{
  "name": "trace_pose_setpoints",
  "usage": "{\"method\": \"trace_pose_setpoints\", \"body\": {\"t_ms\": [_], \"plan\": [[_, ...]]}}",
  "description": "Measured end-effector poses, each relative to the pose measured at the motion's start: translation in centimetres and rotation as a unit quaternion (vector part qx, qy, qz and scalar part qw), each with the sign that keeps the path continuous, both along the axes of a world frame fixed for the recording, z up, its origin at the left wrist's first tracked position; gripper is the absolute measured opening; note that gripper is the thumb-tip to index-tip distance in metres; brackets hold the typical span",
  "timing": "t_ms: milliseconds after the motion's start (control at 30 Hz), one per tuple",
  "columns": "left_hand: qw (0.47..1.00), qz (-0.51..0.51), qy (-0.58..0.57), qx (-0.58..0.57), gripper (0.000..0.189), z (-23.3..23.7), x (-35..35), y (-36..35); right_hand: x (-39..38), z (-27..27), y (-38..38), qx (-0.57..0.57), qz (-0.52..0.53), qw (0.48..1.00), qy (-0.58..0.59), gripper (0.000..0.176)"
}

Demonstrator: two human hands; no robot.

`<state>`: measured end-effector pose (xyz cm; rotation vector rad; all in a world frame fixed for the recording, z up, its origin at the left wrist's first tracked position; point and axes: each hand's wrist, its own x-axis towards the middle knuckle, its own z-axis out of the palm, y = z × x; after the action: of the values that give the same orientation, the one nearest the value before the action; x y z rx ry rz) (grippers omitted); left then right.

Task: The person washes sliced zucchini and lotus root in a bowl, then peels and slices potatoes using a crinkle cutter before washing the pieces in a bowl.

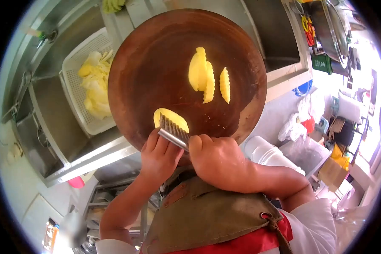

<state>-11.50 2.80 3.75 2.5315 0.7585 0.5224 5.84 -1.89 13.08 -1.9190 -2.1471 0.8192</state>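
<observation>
The fingers of the left hand (161, 154) are held close together and bent toward the metal spine of a crinkle cutter (173, 131); their tips are hidden behind it, so whether anything is pinched by them cannot be told. The right hand (216, 158) is curled tightly around the right end of the cutter, with the fingers folded in.

A yellow piece (175, 116), apparently potato, lies at the near left part of the round board (156, 63). Its near side is covered by the ridged blade; how deeply it has been cut cannot be seen. Farther across the board, a broad slice (196, 72) and a narrow slice (209, 84) lie touching, and a lone slice (225, 85) is set just to their right. Wavy edges are shown by all three.

The step in hand is judged to be the cutting of the yellow piece into wavy slices. For the next move, even pressure on the spine seems to be called for, with the piece steadied and the left fingertips kept clear of the edge. To the left, a white basket (74, 84) is filled with pale yellow pieces (95, 84).
</observation>
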Motion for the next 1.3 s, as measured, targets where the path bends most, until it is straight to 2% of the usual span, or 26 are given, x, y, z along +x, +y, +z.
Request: {"method": "trace_pose_setpoints", "body": {"t_ms": [200, 300, 400, 500, 633, 667, 800, 933, 1033, 1100, 1167, 1300], "plan": [[1.000, -0.023, 0.000, 0.002, 0.030, 0.5, 0.0, 0.7, -0.1, -0.3, 0.2, -0.008, -0.011, 1.000, 0.016, 0.014], [0.999, -0.014, -0.013, -0.026, 0.030, 0.4, -0.1, 0.7, 0.1, 0.0, 0.6, -0.013, 0.014, 1.000, -0.014, 0.013], [1.000, -0.002, 0.006, -0.005, 0.029, 0.9, 0.3, 0.7, 0.0, -2.9, 0.7, -0.018, 0.064, 0.997, -0.030, 0.012], [0.998, -0.021, 0.037, -0.044, 0.029, 1.4, -0.1, 0.7, -0.4, -2.8, 0.5, -0.054, 0.003, 0.998, -0.031, 0.011], [1.000, 0.008, 0.024, -0.009, 0.031, 1.3, 0.1, 0.6, 1.0, -3.3, -0.1, -0.060, -0.055, 0.995, -0.063, 0.012], [1.000, 0.012, 0.022, -0.013, 0.032, 1.4, 0.0, 0.5, 1.2, -3.2, -0.1, -0.038, -0.125, 0.990, -0.062, 0.016], [1.000, 0.010, 0.013, -0.015, 0.033, 0.7, -0.2, 0.2, 1.6, -0.9, 0.0, -0.042, -0.070, 0.997, -0.002, 0.021], [1.000, 0.001, -0.007, -0.015, 0.030, 0.1, -0.6, 0.3, 1.1, -0.2, 0.2, -0.053, -0.049, 0.997, -0.016, 0.020], [0.999, -0.023, -0.018, -0.038, 0.029, -0.6, -1.3, 0.2, 0.0, 0.4, 0.2, -0.041, -0.022, 0.999, -0.007, 0.017], [0.991, -0.018, -0.007, -0.132, 0.030, -0.6, -2.0, -0.1, -0.7, 0.3, 0.4, -0.017, -0.003, 1.000, 0.009, 0.016], [0.985, -0.010, -0.009, -0.173, 0.032, -1.0, -2.2, -0.4, -0.9, 0.1, 0.6, -0.015, -0.002, 1.000, 0.004, 0.015], [0.987, -0.018, -0.039, -0.154, 0.033, -1.1, -1.8, 0.2, -1.1, -0.2, 0.9, -0.009, 0.008, 1.000, -0.007, 0.014]]}}
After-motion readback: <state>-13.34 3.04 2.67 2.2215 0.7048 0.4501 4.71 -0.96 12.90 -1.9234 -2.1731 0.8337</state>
